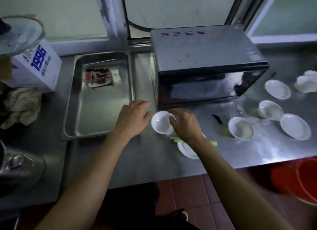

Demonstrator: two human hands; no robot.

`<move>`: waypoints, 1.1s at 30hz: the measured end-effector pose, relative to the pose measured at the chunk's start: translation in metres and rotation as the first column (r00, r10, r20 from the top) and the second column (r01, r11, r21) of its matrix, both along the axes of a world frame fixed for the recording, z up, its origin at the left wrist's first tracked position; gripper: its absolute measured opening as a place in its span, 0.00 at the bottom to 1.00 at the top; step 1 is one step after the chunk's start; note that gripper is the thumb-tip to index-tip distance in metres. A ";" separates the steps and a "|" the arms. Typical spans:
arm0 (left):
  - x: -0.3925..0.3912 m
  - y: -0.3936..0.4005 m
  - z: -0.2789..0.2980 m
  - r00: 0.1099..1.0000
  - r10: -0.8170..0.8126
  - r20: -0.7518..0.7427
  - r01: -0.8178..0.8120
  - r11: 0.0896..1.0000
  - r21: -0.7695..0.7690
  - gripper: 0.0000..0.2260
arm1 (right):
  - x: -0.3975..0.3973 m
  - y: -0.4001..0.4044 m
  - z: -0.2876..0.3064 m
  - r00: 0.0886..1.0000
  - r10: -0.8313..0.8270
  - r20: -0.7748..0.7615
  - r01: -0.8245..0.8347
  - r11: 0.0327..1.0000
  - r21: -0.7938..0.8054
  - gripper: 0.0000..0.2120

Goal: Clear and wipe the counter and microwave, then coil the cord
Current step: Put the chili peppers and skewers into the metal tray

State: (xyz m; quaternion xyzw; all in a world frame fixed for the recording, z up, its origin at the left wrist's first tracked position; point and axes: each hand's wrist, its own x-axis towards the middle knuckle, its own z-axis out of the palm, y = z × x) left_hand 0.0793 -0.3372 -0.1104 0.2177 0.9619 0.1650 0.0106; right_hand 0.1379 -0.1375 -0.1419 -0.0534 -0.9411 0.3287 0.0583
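So the right hand [184, 122] has its fingers curled over the near rim of a small white bowl [161, 121], pinching it, right in front of the microwave [205, 65]. The left hand [134, 117] is flat and relaxed just left of that bowl, holding nothing, sitting between the bowl and the steel tray [103, 96].

The key thing here, I reckon: the tray lies straight to the left of the bowl, just past the left hand, with its long axis running away from the person. So if the bowl's going in there, it's a short sideways carry, and the left hand is the nearer one to take it.

Plenty left on the surface [145, 161] though. There's a white plate [187, 151] with green vegetable strips [176, 139] under the right wrist, a knife [218, 121], and a cluster of bowls and saucers [240, 127] off to the right. No wiping done yet by the look of it, and I can't make out the cord clearly.
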 end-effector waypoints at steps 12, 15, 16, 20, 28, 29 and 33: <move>0.107 0.143 -0.004 0.955 -0.297 0.000 0.296 0.952 0.078 0.16 | 0.186 0.147 0.003 0.930 -0.362 0.054 0.365 0.930 -0.039 0.12; 0.119 0.166 -0.007 0.941 -0.339 0.010 0.338 0.939 0.070 0.15 | 0.212 0.166 -0.002 0.906 -0.416 0.078 0.419 0.908 -0.022 0.12; 0.121 0.173 -0.009 0.937 -0.350 0.011 0.349 0.935 0.067 0.14 | 0.217 0.171 -0.004 0.901 -0.426 0.080 0.429 0.903 -0.020 0.12; 0.119 0.196 -0.020 0.923 -0.385 0.021 0.384 0.922 0.048 0.13 | 0.220 0.183 -0.013 0.890 -0.450 0.079 0.454 0.890 -0.046 0.12; 0.065 0.234 -0.058 0.939 -0.314 0.140 0.286 0.939 0.190 0.11 | 0.163 0.205 -0.032 0.901 -0.419 0.113 0.425 0.905 -0.037 0.13; 0.055 0.239 -0.065 0.937 -0.313 0.153 0.282 0.939 0.197 0.11 | 0.153 0.207 -0.036 0.906 -0.404 0.124 0.411 0.911 -0.033 0.13; 0.017 0.261 -0.098 0.930 -0.316 0.189 0.280 0.941 0.191 0.11 | 0.118 0.208 -0.050 0.911 -0.377 0.171 0.389 0.920 -0.043 0.13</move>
